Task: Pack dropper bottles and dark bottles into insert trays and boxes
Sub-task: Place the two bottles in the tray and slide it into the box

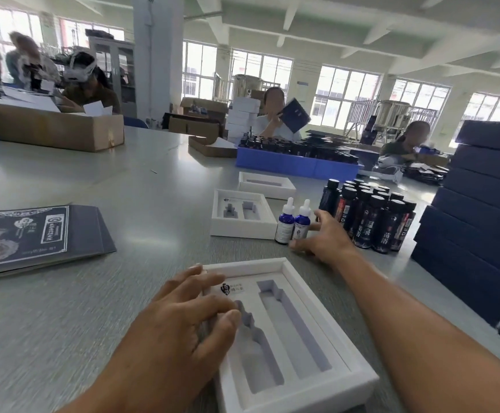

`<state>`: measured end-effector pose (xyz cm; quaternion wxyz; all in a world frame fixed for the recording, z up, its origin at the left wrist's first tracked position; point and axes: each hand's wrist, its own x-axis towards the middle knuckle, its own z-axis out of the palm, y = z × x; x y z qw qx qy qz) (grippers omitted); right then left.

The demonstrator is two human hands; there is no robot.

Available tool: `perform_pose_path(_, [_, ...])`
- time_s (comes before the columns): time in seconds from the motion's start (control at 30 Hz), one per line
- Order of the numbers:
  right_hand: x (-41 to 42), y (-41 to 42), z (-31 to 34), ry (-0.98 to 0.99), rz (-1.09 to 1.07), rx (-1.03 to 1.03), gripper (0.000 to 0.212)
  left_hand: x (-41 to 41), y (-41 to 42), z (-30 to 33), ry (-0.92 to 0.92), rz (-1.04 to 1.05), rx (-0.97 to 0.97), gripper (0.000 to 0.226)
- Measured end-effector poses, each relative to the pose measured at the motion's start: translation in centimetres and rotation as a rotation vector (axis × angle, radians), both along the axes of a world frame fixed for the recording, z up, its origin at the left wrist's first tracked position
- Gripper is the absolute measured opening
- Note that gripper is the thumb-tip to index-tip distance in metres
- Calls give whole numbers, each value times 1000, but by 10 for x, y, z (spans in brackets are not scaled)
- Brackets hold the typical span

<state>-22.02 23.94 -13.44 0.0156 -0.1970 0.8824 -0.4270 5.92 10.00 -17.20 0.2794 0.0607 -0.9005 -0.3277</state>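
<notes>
Your left hand lies flat, fingers straight and together, pressing on the left part of the white tray right in front of you; the fingertips cover the upper end of its left slot. Both slots in that tray hold nothing. Your right hand is stretched forward with its fingers spread and loose, gripping nothing; its fingertips are just beside the two dropper bottles, and whether they touch the nearer one you cannot tell from this angle. Those two blue bottles with white tops stand upright, side by side.

Just right of your right hand stands a tight cluster of dark bottles, all upright with black caps. Left of the droppers, beyond your left hand, sits a second white tray, with a third one behind it. Farther out, a blue crate is packed with more dark bottles. Off to your right rises a stack of navy boxes. Far left of your left hand lies a pile of printed dark sleeves on the grey table.
</notes>
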Motion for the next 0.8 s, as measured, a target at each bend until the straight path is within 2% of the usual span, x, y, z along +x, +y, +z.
perform_pose_path(0.07, [-3, -3, -2, 4, 12, -25, 97, -1, -2, -1, -5, 4, -12, 44])
perform_pose_path(0.13, [-1, -4, -5, 42, -9, -48, 76, -2, -2, 0, -10, 6, -13, 45])
perform_pose_path(0.23, [9, 7, -5, 44, -50, -65, 58, -1, 0, 2, -6, -16, -4, 35])
perform_pose_path(0.33, [36, 41, 4, -110, 48, -55, 48, 2, 1, 5, -14, -17, -5, 19])
perform_pose_path(0.4, [63, 78, 11, -226, 154, -42, 42, 3, -1, 6, -48, -23, -27, 17])
perform_pose_path(0.57, [130, 170, 25, -351, 293, 51, 41, 5, 3, 8, -67, -20, -76, 24])
perform_pose_path(0.8, [171, 207, 12, -297, 202, 27, 48, 19, 19, 13, -94, -29, -113, 26])
